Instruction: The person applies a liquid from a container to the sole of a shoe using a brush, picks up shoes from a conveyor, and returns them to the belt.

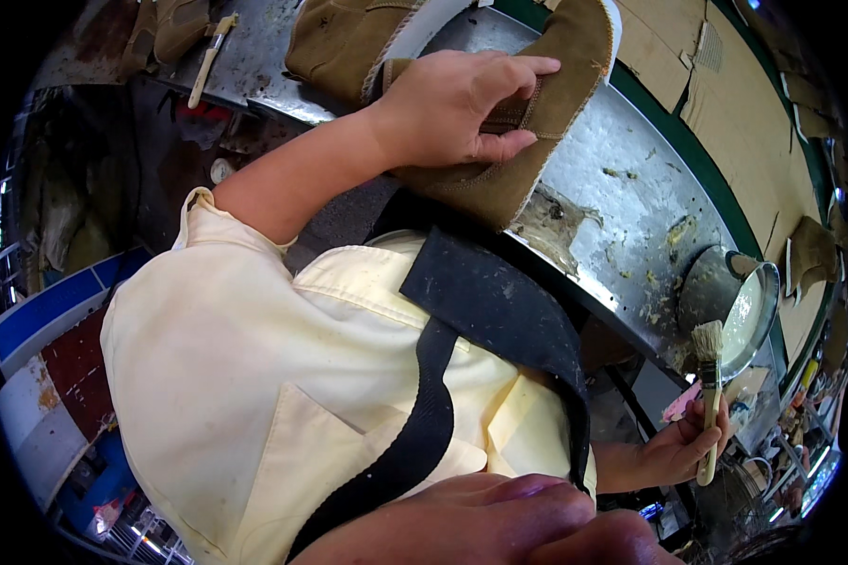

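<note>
A brown suede boot [572, 104] with a pale fleecy edge lies on the metal worktop. My left hand [452, 105] is on it, thumb and forefinger spread across the stitched shaft; its other fingers are largely hidden. Beside that hand is another brown suede piece [334, 47] with a white edge. At the lower right, my right hand [690, 447] grips a paintbrush [709, 395] by its pale wooden handle, bristles upward. The bristles are close to the rim of a metal pot [705, 287] holding whitish liquid [744, 315].
The metal worktop [622, 212] is spotted with dried residue, with a crumpled scrap [556, 226] near its front edge. A second brush [212, 61] lies at the upper left near more brown suede pieces [179, 28]. Beyond a green edge [702, 165] lies cardboard [744, 122].
</note>
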`<state>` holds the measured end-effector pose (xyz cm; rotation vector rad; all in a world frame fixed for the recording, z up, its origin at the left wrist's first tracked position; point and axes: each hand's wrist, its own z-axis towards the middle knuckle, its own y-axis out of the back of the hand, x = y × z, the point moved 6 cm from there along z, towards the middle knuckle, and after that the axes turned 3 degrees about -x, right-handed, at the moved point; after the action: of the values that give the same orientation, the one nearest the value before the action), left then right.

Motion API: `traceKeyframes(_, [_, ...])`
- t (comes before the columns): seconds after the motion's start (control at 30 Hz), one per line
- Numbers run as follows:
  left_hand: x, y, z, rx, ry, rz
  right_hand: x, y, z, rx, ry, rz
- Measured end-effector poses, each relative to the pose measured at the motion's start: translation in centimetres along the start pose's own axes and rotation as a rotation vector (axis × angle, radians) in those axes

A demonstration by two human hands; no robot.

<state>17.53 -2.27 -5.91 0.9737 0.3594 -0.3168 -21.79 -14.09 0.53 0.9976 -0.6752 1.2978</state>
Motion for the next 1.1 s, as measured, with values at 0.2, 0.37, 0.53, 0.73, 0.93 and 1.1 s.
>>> traceKeyframes(0.2, [-0.9,0.8,-0.1,-0.083,-0.109,0.056,-0.1,0.2,0.0,0.009,-0.008,0.014])
traceKeyframes(0.37, [-0.2,0.1,0.2,-0.085,-0.017,0.190,0.0,0.2,-0.2,0.014,-0.009,0.041])
traceKeyframes(0.53, [1.5,-0.5,-0.6,-0.017,0.188,0.169,-0.4,0.2,-0.1,0.036,0.000,0.075])
traceKeyframes(0.73, [0.4,-0.1,0.0,-0.126,-0.054,0.111,-0.1,0.1,-0.1,0.053,-0.017,0.080])
traceKeyframes(0.93, [0.0,0.1,-0.3,-0.117,-0.088,0.056,-0.7,0.5,0.0,0.084,-0.023,0.084])
traceKeyframes(1.1, [0.0,0.1,0.1,-0.145,-0.072,0.036,-0.3,0.5,-0.2,0.034,-0.024,0.049])
